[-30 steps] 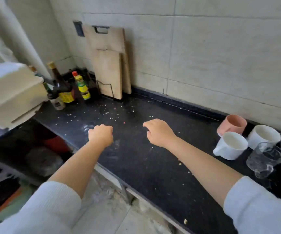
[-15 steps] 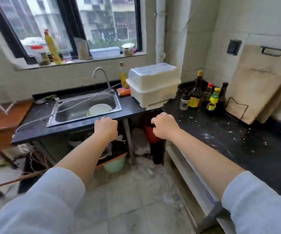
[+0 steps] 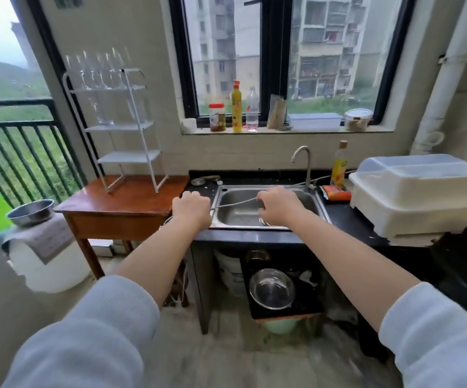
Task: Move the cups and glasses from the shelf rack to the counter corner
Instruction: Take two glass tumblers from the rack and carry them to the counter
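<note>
A white wire shelf rack (image 3: 120, 127) stands on a brown wooden table (image 3: 120, 203) at the left. Several clear stemmed glasses (image 3: 95, 70) stand on its top tier, and a clear glass (image 3: 102, 113) stands on the second tier. My left hand (image 3: 191, 207) and my right hand (image 3: 278, 204) are held out in front of me, both loosely fisted and holding nothing, over the sink area to the right of the rack. The counter corner with the cups is out of view.
A steel sink (image 3: 266, 205) with a tap sits in the black counter (image 3: 347, 219). A white lidded dish box (image 3: 420, 191) stands at the right. Bottles line the window sill (image 3: 282, 131). A metal bowl (image 3: 30, 212) rests at the far left, and pots are stored under the counter.
My view has swung left from the counter corner with the cups, past the dish box, to the sink and the rack. Both hands stayed fisted and empty.
</note>
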Demonstrator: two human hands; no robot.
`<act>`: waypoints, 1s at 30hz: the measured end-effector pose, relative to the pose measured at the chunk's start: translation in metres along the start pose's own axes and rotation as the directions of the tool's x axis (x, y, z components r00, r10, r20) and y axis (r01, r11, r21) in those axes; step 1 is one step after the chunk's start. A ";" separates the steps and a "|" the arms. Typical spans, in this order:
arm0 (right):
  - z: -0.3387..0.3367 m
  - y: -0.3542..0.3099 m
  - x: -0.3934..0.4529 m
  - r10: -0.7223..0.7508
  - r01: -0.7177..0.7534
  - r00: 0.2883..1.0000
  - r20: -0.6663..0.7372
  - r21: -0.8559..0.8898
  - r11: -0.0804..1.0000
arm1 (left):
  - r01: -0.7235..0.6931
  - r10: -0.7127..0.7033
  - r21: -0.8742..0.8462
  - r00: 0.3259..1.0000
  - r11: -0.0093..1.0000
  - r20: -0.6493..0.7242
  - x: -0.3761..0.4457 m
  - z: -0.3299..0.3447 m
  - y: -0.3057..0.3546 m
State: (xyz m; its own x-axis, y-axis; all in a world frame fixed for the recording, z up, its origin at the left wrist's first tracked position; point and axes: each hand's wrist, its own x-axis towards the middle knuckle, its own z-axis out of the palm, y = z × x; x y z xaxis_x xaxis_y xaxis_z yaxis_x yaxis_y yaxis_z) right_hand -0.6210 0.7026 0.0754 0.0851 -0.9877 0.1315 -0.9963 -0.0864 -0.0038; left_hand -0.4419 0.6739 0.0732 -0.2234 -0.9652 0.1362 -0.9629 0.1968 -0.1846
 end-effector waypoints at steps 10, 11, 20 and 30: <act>-0.051 -0.102 0.217 -0.167 0.197 0.971 -0.173 0.177 0.964 | 0.243 -0.239 0.024 0.965 0.970 -0.104 0.121 -0.025 -0.161; -0.056 -0.113 0.240 -0.186 0.221 0.965 -0.183 0.196 0.955 | 0.273 -0.268 0.035 0.958 0.961 -0.102 0.135 -0.028 -0.179; -0.068 -0.207 0.389 -0.282 0.346 0.932 -0.229 0.328 0.879 | 0.414 -0.408 0.024 0.903 0.910 -0.135 0.225 -0.024 -0.307; -0.044 -0.318 0.522 -0.228 0.295 0.950 -0.213 0.373 0.880 | 0.349 -0.344 0.012 0.926 0.937 -0.154 0.318 0.009 -0.443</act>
State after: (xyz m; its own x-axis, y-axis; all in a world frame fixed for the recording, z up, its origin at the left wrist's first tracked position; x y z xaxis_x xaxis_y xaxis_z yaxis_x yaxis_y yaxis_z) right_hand -0.2604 0.2206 0.1891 0.3049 -0.8909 0.3367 -0.8459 -0.4158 -0.3340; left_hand -0.0853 0.2785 0.1891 0.1005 -0.9351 0.3397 -0.9783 -0.1551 -0.1374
